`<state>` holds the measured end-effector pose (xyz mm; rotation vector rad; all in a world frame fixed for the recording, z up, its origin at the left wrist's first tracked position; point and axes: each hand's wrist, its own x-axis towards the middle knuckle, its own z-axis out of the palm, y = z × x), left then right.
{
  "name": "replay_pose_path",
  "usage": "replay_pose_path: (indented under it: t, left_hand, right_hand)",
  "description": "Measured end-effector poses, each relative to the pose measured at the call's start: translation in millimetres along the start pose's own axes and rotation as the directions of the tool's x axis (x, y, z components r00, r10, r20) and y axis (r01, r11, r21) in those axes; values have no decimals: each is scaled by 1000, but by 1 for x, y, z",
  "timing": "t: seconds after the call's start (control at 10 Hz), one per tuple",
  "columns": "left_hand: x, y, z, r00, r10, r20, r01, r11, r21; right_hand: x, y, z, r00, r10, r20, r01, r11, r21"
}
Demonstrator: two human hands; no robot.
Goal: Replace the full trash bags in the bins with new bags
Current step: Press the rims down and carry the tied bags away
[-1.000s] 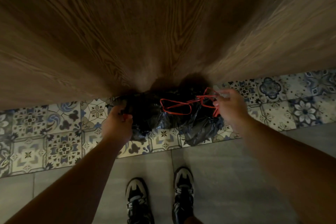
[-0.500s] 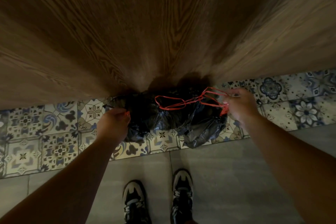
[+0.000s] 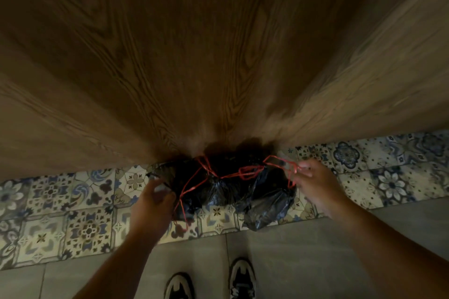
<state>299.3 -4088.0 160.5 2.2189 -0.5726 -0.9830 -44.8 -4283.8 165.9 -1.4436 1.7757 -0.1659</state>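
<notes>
Fingers (image 3: 305,168) of the right hand (image 3: 318,184) pinch the red drawstring (image 3: 245,172) loops at 3 o'clock, and the left hand (image 3: 150,204) grips the black trash bag (image 3: 226,192) at its 9 o'clock edge. Bag's over the patterned tiles (image 3: 85,226), wood panel (image 3: 218,56) at 12.

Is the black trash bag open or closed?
Closed, it seems: the bag is bunched where the red drawstring meets; the right hand pinches its loops.
</notes>
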Motion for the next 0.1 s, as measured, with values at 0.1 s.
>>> replay_pose_path:
  t: [0.1]
  left_hand:
    - [-26, 0, -20, 1000, -20, 17, 20, 1000, -8]
  right_hand:
    - [-25, -15, -22, 999, -27, 23, 27, 999, 33]
